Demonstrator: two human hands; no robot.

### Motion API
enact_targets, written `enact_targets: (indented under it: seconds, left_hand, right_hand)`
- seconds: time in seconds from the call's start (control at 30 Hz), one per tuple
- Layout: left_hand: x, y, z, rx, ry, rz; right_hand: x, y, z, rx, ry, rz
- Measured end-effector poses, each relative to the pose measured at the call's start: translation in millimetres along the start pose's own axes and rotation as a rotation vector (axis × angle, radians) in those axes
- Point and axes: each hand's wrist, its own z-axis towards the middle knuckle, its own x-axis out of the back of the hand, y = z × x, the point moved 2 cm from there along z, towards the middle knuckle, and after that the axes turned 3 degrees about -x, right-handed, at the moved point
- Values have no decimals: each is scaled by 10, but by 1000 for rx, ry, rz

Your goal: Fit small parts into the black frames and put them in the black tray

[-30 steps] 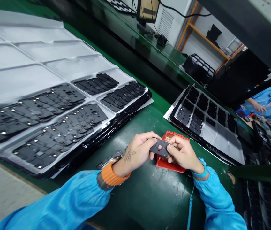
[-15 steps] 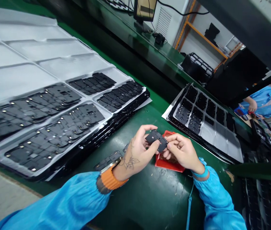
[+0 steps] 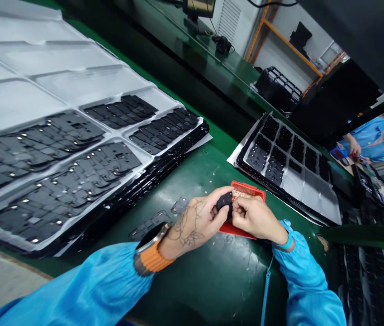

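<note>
Blk part (image 3: 225, 200) tipped steeper vs earlier, L fingers (image 3: 221, 192) clamped on it, R fingers (image 3: 246, 206) together at its edge.

Bin (image 3: 237, 231) on table (image 3: 205, 280), between trays (image 3: 76, 86) (parts (image 3: 93, 167) in both).

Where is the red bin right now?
In the head view, the red bin sits right of centre on the green table, partly hidden by the right hand, near the farther tray.

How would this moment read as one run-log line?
left hand: gripping small flat black part; right hand: bunched beside it, contact unclear; red plastic box: partly hidden behind both hands; far left: white compartmented tray, partly filled
</note>
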Motion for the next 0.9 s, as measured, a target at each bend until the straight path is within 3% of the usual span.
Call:
enact_targets:
  seconds: [0.13,0.33,0.57,0.73,0.9]
  left_hand:
    - [14,-16,11,3,-26,18]
    - [-45,-44,-77,6,-137,64]
    - [-102,-71,-196,-118,-126,247]
    - [-101,-24,-169,-210,-121,261]
    - [-90,1,-145,-187,-100,210]
  right_hand:
    - [45,-22,-2,-25,-64,74]
    - [75,-33,16,-128,62,458]
    - [103,-6,14,-63,-1,402]
    - [111,-40,3,25,71,227]
    - [116,-43,-1,45,92,200]
